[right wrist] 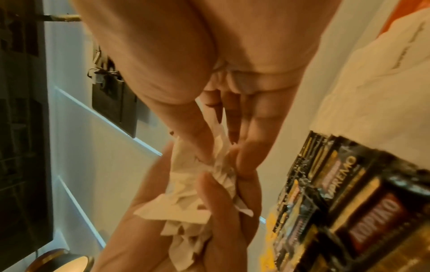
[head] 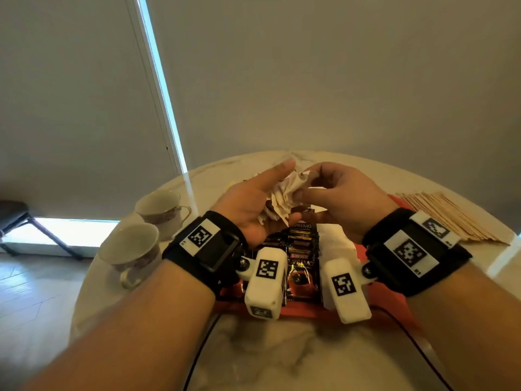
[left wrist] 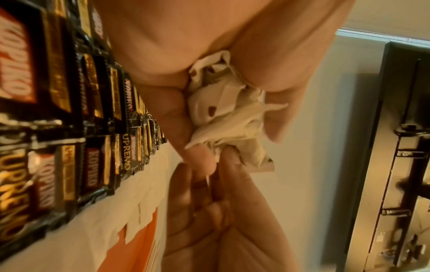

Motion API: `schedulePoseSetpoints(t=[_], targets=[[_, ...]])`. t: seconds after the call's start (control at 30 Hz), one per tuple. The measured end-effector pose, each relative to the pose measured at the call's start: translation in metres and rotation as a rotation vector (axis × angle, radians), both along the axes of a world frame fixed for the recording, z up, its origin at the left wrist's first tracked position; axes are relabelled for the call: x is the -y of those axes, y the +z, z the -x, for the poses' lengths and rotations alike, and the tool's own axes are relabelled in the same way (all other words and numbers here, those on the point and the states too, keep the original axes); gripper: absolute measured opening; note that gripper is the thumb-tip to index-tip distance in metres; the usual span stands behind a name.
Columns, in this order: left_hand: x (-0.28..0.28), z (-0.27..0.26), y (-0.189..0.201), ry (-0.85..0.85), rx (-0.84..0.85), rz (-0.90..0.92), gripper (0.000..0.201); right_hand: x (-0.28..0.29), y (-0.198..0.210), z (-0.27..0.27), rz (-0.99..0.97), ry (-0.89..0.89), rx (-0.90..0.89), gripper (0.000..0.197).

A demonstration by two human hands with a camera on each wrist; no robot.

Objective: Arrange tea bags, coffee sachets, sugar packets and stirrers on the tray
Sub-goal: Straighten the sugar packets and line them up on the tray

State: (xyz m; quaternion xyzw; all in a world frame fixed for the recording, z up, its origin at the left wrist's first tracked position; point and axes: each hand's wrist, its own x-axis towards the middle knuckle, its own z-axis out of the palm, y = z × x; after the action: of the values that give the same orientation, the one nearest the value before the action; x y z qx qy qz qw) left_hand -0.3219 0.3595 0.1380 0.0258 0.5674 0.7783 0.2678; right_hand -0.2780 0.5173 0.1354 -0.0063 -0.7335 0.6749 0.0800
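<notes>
Fingers of both hands meet on one bundle of small white paper packets with brown print — whether these are tea bags or sugar packets I cannot tell. The left hand lies palm up under the bundle, thumb and fingers curled around it, with the index finger stretched out past it. The right hand pinches the upper edge of the same bundle between thumb and fingertips; its other fingers are curled in. In the left wrist view the packets sit crumpled in the palm, and the right thumb presses on their lower corner.

The bundle is held in the air above the orange tray. On the tray, directly under the hands, lies a row of overlapping black Kopiko Supremo coffee sachets, and just beside them, on the right, a pile of plain white packets. Right of the tray, flat on the marble table, is a row of wooden stirrers. Left of the tray stand two teacups — one behind the other, near the table edge.
</notes>
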Motion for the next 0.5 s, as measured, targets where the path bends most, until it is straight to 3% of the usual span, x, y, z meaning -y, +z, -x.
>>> schedulePoseSetpoints(t=[0.1, 0.27, 0.5], targets=[[0.0, 0.007, -0.007, -0.037, -0.023, 0.012, 0.06, -0.003, -0.01, 0.006, -0.033, -0.05, 0.004, 0.022], [0.004, 0.01, -0.016, -0.053, 0.011, -0.057, 0.024, -0.001, -0.017, 0.002, 0.206, -0.035, -0.038, 0.037], [0.011, 0.003, -0.02, -0.061, 0.013, -0.103, 0.026, -0.001, -0.023, -0.009, 0.285, -0.067, -0.043, 0.01]])
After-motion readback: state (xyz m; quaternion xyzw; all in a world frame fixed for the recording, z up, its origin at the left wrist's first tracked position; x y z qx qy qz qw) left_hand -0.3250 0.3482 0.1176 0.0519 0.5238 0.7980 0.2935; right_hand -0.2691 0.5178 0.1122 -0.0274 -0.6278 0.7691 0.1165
